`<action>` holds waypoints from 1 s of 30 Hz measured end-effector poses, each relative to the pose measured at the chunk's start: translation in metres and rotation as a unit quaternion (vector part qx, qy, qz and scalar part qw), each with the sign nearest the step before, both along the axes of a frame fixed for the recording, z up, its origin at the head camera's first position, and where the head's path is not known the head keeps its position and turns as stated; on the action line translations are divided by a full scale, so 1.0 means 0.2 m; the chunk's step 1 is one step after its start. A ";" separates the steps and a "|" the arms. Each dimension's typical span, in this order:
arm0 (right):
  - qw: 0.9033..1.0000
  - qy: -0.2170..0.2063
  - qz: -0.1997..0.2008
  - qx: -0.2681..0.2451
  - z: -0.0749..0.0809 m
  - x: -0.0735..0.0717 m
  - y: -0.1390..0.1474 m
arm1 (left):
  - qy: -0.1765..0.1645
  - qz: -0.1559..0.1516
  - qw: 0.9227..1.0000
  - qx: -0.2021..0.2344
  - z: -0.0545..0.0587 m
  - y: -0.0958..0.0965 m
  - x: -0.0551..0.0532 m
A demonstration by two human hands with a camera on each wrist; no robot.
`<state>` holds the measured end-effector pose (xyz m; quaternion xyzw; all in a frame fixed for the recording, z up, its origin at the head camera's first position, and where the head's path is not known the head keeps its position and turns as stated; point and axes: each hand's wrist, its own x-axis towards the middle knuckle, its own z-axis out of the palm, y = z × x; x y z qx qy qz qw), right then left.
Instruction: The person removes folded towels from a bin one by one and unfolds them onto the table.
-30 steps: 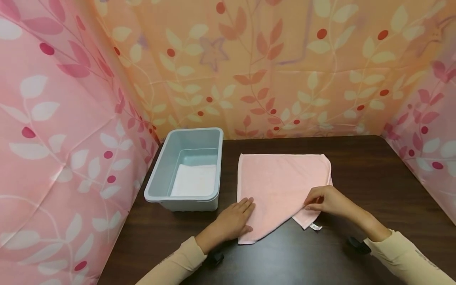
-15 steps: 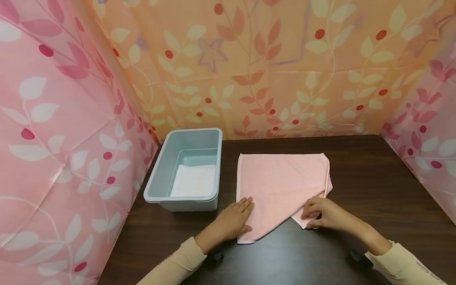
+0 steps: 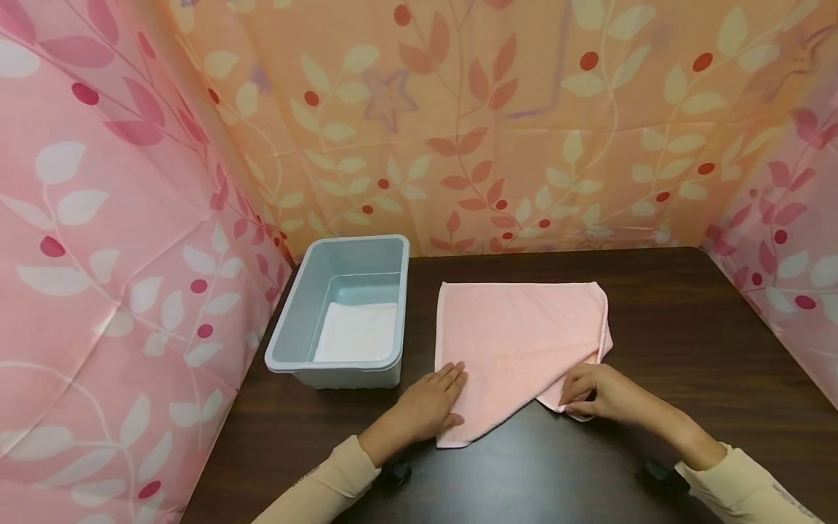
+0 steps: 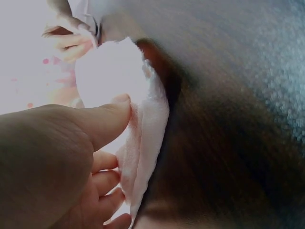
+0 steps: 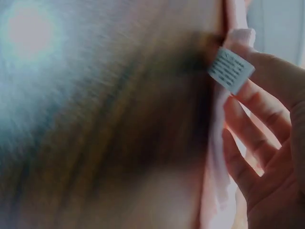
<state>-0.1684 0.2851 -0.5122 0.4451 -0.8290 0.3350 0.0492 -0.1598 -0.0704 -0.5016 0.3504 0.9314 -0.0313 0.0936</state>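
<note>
A pink towel [image 3: 511, 335] lies spread on the table, its near edge slanting and a lower layer showing at the near right. My left hand [image 3: 425, 404] rests on its left side with extended fingers. In the left wrist view the thumb [image 4: 107, 119] lies against the towel's edge [image 4: 152, 138]. At the near right corner my right hand [image 3: 602, 393] pinches the lower layer. A white printed tag [image 5: 232, 70] hangs by the right thumb in the right wrist view; the head view does not show it clearly.
A light blue plastic tub [image 3: 366, 375] stands left of the towel with a folded white cloth [image 3: 358, 333] inside. The dark wooden table [image 3: 681, 313] is bounded by patterned curtains [image 3: 524, 145] at the back and sides.
My right hand has moved from the towel's slanting upper edge down to the lower layer's corner and now pinches it. The left hand has stayed in place.
</note>
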 end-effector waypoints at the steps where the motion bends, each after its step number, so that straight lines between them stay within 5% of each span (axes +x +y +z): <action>1: 1.000 -0.015 0.003 -0.004 0.01 0.00 0.01 | 0.000 -0.001 1.000 0.001 0.00 0.00 0.00; 15: 0.986 -0.160 0.014 0.031 0.20 0.05 0.24 | 0.014 -0.009 1.000 0.008 0.00 -0.02 0.01; 30: 0.972 -0.216 -0.015 0.096 0.18 0.13 0.47 | 0.030 -0.011 0.999 0.009 0.00 -0.02 0.01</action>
